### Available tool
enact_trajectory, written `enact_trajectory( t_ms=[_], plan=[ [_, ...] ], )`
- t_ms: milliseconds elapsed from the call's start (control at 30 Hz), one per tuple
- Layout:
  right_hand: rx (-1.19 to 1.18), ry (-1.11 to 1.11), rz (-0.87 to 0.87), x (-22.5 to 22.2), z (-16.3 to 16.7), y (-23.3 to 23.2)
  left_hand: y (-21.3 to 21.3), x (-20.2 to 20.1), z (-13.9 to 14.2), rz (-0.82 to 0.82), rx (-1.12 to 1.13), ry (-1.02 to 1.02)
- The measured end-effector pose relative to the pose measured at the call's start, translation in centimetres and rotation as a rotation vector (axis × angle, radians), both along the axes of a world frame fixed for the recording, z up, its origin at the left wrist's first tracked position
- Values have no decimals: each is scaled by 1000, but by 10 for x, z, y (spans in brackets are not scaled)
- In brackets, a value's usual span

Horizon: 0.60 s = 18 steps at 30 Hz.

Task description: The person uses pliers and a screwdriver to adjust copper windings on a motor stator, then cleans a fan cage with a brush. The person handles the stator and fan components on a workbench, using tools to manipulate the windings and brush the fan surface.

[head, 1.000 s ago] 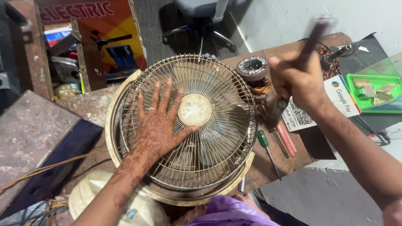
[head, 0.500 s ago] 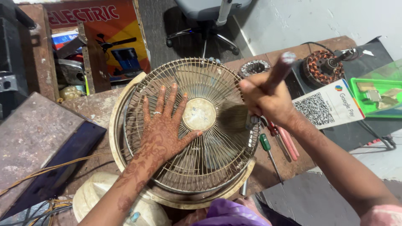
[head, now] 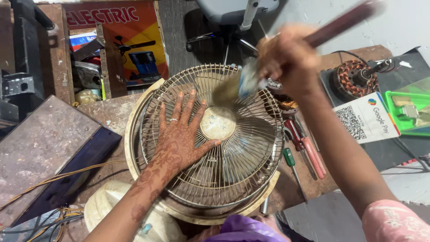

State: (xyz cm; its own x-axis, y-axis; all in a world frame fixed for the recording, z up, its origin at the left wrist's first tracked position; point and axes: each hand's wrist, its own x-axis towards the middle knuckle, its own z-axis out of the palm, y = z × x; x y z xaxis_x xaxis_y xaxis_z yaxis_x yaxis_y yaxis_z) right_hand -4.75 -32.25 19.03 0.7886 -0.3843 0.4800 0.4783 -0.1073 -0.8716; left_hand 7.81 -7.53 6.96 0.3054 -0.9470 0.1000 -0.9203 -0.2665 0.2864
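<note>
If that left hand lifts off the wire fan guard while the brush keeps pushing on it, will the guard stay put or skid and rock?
The fan guard is a thin wire dome, so it probably weighs little and could skid under the brush. It sits on a round base, which may let it rock. The left hand, pressed flat on it, seems to steady it; the right hand holds the brush.

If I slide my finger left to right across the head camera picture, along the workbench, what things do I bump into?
Grey metal slab → left hand flat on the fan grille → green-handled screwdriver → red-handled screwdrivers → white code card → green tray.
</note>
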Motion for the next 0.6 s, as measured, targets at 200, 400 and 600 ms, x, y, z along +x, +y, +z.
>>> enact_trajectory(
  t_ms=[200, 400, 600],
  plan=[
    [-192, 188, -114, -56, -42, -48, 0, 0, 2, 2, 38, -23],
    [-1021, 592, -579, -120, -15, -70, -1, 1, 6, 6, 55, -19],
    [-50, 148, -397, -68, 5, -44, 0, 0, 7, 10, 26, -20]
  ],
)
